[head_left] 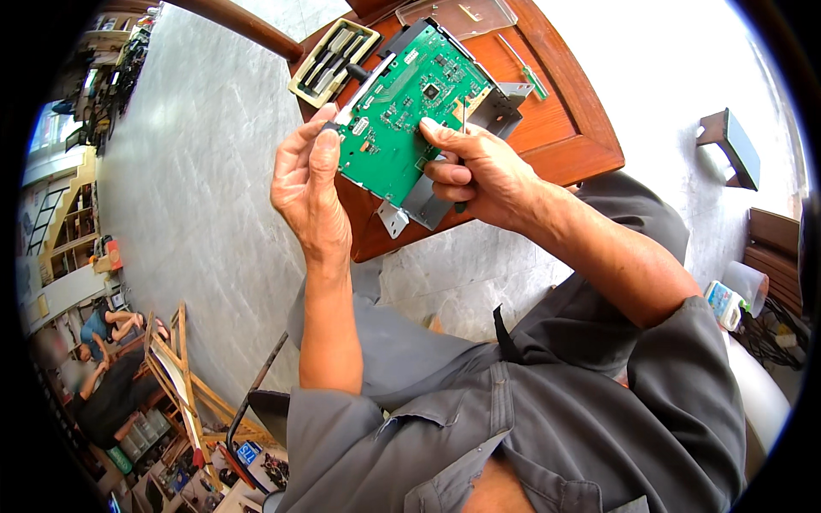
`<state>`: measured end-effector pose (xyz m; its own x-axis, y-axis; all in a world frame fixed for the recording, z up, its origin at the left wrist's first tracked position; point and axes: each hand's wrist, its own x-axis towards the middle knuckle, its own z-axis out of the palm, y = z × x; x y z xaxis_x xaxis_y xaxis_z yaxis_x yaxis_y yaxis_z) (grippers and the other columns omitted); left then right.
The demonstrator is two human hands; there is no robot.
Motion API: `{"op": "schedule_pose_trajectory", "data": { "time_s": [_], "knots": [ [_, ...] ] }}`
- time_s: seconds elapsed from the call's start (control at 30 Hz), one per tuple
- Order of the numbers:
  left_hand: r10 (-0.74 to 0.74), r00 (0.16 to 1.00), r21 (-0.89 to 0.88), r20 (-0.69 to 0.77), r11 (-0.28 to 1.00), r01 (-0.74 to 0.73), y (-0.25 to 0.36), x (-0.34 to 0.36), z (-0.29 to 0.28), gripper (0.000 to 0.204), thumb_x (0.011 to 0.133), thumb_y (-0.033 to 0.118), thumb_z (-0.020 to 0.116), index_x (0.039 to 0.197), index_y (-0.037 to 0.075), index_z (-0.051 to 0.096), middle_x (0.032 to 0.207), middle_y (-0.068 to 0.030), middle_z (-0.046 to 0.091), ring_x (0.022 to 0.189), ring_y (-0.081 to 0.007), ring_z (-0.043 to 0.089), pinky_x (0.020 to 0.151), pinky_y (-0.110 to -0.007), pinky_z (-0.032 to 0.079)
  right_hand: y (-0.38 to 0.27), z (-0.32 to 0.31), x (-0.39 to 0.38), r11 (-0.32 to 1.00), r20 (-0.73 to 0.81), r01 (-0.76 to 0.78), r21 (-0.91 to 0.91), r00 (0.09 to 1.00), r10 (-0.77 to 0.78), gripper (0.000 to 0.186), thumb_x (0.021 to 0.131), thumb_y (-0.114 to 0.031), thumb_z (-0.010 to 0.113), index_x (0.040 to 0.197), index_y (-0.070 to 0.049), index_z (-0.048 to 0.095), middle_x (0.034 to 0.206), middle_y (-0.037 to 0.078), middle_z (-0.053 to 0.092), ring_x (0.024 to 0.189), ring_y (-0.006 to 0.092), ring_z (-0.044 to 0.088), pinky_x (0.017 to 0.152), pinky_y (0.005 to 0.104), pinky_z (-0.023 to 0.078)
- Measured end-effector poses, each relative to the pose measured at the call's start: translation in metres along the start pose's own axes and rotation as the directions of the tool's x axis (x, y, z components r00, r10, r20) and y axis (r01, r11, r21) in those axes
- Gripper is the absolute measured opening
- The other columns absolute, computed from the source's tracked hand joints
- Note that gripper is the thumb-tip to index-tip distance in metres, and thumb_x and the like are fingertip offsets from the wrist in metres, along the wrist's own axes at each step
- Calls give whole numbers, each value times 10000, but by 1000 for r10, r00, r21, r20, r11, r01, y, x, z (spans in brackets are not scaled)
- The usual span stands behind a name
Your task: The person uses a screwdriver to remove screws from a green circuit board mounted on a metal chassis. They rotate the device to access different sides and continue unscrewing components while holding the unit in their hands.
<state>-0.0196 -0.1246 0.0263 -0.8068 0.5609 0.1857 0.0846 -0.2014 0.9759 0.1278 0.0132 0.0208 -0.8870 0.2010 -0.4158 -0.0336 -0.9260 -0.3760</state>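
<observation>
A green circuit board is tilted up over a grey metal housing on the wooden chair seat. A black knob sticks out at its upper left edge. My left hand pinches the board's near left edge between thumb and fingers. My right hand is closed around a screwdriver; its thin shaft points away from me past the thumb, and a dark handle end shows below the fingers. The right thumb rests against the board's surface. Most of the screwdriver is hidden by the hand.
A tray of small tools lies at the seat's far left. Another screwdriver with a green handle lies right of the board, near a clear plastic lid. A small stool stands at right. Other people sit at far left near a wooden frame.
</observation>
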Motion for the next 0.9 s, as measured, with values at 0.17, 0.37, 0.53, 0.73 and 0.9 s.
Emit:
{"op": "schedule_pose_trajectory", "data": {
  "time_s": [0.17,0.37,0.53,0.73,0.9],
  "knots": [
    [-128,990,-2,60,992,128,-5,2,-3,431,1051,314,622,1298,-35,568,1243,-128,656,1088,-124,608,992,-311,492,3,-4,1,1000,-11,-6,29,1000,7,127,1055,-222,638,996,-128,575,793,-86,487,572,-4,409,474,176,284],
    [-306,943,-103,132,942,320,-11,1,4,450,1067,380,589,1277,-18,582,1164,-59,652,1073,-113,586,975,-300,476,3,-10,6,998,23,-32,61,999,30,136,1056,-229,634,1010,-111,584,794,-74,484,584,2,404,481,177,283],
    [-252,944,-82,213,958,274,-21,5,-9,464,1078,387,573,1296,-23,579,1159,-34,640,1105,-90,562,1031,-278,428,-1,-3,1,1000,-11,-21,22,1000,21,163,1068,-238,616,977,-115,563,704,-84,421,550,-4,355,491,186,266],
    [-188,962,-61,196,977,204,-24,3,-10,639,1066,390,596,1443,-109,468,1282,-107,607,1244,-143,520,1137,-324,354,-1,-1,-3,1000,-28,-17,8,999,17,192,1061,-241,630,940,-132,529,649,-97,385,530,-2,314,497,194,257],
    [-189,965,-50,182,978,201,-25,2,-11,772,1025,461,640,1494,-102,394,1297,-119,589,1256,-156,516,1162,-336,327,-1,-3,-1,999,2,-22,32,1000,22,202,1056,-231,639,920,-135,525,606,-93,378,522,7,302,511,203,276]
  ]
}}
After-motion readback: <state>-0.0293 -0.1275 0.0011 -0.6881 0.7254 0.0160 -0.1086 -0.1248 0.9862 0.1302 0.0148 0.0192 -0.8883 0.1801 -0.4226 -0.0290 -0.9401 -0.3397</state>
